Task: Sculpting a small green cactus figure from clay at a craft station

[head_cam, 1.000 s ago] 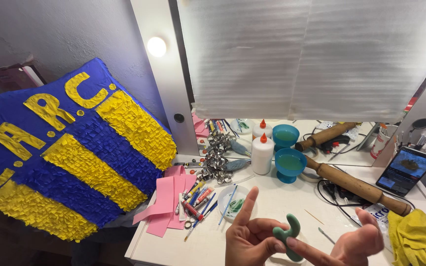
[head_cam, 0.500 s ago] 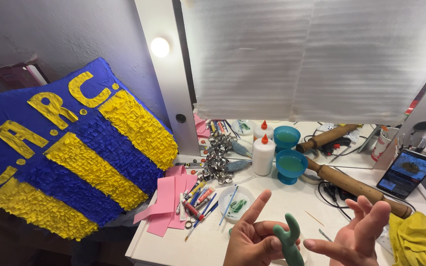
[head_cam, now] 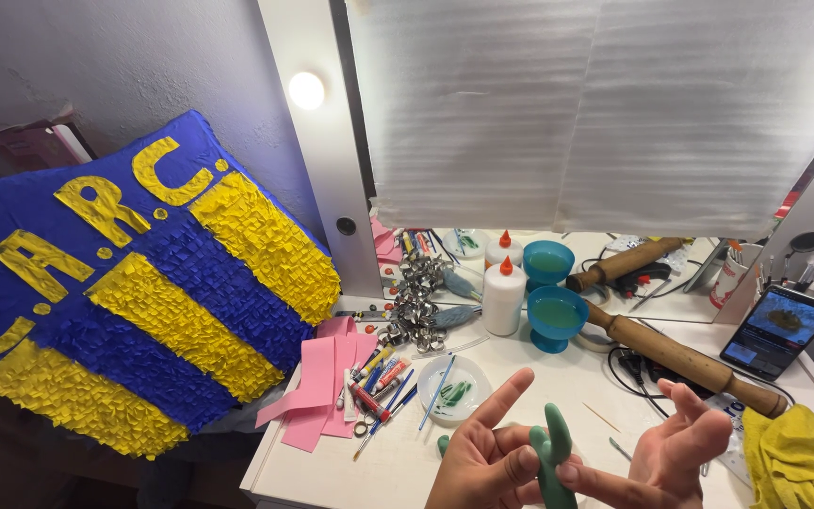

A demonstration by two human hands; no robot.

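Observation:
At the bottom of the head view my left hand [head_cam: 490,459] pinches a small green clay figure [head_cam: 554,459] shaped like a cactus, upright, with the forefinger stretched out. My right hand [head_cam: 668,454] is just to its right, fingers spread, one finger reaching across to touch the figure's base. Both hands hover above the white table [head_cam: 407,462].
A blue and yellow fringed shield-shaped piñata [head_cam: 124,292] leans at the left. On the table lie pink paper strips [head_cam: 317,386], paint tubes and brushes [head_cam: 379,377], a small dish [head_cam: 456,388], a glue bottle [head_cam: 502,298], a blue cup [head_cam: 558,319], a rolling pin [head_cam: 685,358], a phone [head_cam: 776,332] and a yellow cloth [head_cam: 803,457].
My right hand has opened its fingers and lifted slightly. The green figure has turned more upright in my left hand.

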